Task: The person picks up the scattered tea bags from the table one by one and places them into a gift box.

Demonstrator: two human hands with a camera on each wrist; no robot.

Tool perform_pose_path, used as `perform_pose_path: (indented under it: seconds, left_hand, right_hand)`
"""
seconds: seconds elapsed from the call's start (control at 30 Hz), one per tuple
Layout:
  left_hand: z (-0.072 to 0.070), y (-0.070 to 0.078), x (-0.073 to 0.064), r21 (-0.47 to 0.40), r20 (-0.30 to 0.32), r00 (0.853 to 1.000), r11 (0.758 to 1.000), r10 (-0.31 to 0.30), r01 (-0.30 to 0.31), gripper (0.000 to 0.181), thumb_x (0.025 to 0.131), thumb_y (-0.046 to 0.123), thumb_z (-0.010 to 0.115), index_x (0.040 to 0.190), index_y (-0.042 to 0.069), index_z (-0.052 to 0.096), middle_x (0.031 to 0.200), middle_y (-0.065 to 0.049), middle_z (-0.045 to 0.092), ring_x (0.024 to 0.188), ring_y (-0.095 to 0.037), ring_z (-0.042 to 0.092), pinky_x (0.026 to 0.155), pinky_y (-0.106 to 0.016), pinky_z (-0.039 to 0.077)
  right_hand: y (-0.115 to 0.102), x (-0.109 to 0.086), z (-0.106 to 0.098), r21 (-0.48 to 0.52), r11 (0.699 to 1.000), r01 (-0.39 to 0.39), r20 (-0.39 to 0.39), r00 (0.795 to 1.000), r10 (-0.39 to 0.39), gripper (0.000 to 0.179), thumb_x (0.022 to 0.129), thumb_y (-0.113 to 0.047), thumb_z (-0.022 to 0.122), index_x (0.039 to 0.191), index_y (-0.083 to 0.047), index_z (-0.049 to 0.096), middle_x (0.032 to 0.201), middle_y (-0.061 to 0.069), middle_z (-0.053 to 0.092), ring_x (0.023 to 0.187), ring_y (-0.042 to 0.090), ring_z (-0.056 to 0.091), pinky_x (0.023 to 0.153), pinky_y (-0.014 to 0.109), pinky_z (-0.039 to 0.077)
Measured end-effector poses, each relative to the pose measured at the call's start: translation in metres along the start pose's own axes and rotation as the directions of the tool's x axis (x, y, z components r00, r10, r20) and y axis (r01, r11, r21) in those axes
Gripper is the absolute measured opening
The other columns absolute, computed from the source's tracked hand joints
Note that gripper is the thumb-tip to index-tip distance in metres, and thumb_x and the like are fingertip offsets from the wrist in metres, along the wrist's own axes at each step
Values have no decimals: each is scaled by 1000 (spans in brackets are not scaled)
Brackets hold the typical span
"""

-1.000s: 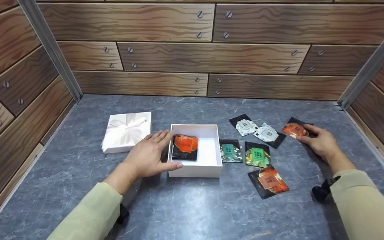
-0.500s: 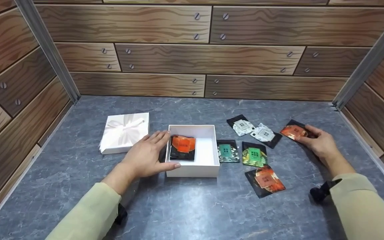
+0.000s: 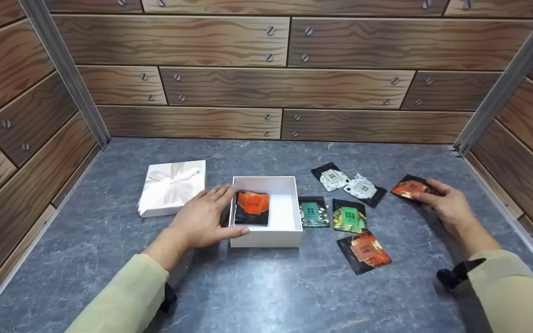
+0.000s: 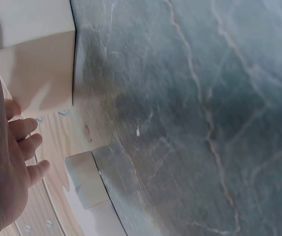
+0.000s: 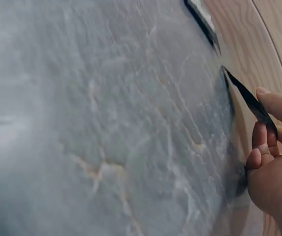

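Note:
My left hand (image 3: 201, 216) lies with extended fingers against the left side of an open white gift box (image 3: 266, 239), its thumb at the front edge. Inside the box, on the left, is an orange and black sachet (image 3: 252, 208). At the far right my right hand (image 3: 451, 205) pinches another orange and black sachet (image 3: 410, 187) between thumb and fingers. In the right wrist view that held sachet (image 5: 249, 102) appears edge-on, tilted up off the table. The left wrist view has the box's white wall (image 4: 40, 69) beside the left hand (image 4: 8, 157).
A white lid (image 3: 172, 187) with a ribbon bow lies left of the box. Between box and right hand lie two white-labelled sachets (image 3: 331, 176), a teal sachet (image 3: 313, 212), a green sachet (image 3: 350, 216) and an orange sachet (image 3: 365, 251). Wood-patterned walls (image 3: 229, 88) enclose the table.
The head view has tilted up slightly and shifted. My right hand keeps hold of the sachet at nearly the same spot. The left hand stays on the box.

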State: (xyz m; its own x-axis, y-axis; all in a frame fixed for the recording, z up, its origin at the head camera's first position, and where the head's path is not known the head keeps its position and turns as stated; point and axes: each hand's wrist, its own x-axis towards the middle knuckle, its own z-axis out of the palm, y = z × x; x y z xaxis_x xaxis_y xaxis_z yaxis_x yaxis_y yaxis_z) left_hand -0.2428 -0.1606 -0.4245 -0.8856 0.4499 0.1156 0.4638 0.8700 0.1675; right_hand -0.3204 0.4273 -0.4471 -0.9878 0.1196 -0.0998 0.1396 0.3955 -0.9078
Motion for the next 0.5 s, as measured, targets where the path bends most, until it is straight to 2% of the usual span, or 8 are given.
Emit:
perform_pose_path:
  seconds: [0.03,0.13,0.23,0.3,0.37,0.4,0.5]
  left_hand:
    - [0,0,0,0,2,1000,1000,-4,4,120,86,94,44,170,10,25,168,-17,36,156,-37,34,126,-56,28]
    - [1,0,0,-2,3,1000,1000,-10,10,121,86,95,44,170,10,26,168,-18,36,155,-37,34,126,-56,29]
    - [2,0,0,-8,7,1000,1000,-14,14,121,85,95,43,170,10,26,168,-18,36,156,-37,33,126,-56,28]
    - [1,0,0,-10,10,1000,1000,-16,16,121,85,96,43,170,10,26,168,-18,36,156,-37,33,126,-56,28]
    - [1,1,0,-7,14,1000,1000,-19,19,121,85,96,43,170,11,26,168,-17,36,156,-36,33,126,-56,28]
    - [1,1,0,-8,13,1000,1000,-17,17,121,85,95,44,170,11,27,168,-17,37,156,-36,34,125,-57,29]
    - [-1,2,1,-4,18,1000,1000,-15,15,120,86,95,44,169,10,27,168,-16,36,156,-36,34,125,-56,29]
  right_hand:
    - [-2,-2,1,6,1000,5,3,1000,-5,90,102,-30,75,167,1,21,164,35,29,100,-8,50,82,12,52]
    - [-11,-6,6,8,999,48,-6,999,-48,86,101,-28,76,165,3,27,155,32,42,96,-9,55,83,13,54]
    - [-25,-9,13,0,993,121,-9,993,-121,80,100,-22,77,162,6,34,131,13,64,93,-8,60,83,13,55]
    - [-37,-11,21,14,987,162,1,987,-162,77,100,-18,78,160,6,37,117,-5,68,92,-7,62,83,12,55]
    - [-51,-15,29,39,979,199,19,980,-200,75,99,-15,78,160,6,38,111,-14,68,93,-6,64,84,13,55]
    - [-59,-18,34,38,975,221,30,975,-222,75,99,-13,78,159,6,39,113,-12,69,94,-5,64,85,13,55]
    - [-84,-30,53,56,959,277,65,958,-281,75,97,-12,80,159,5,42,126,5,71,98,-2,67,89,15,55]
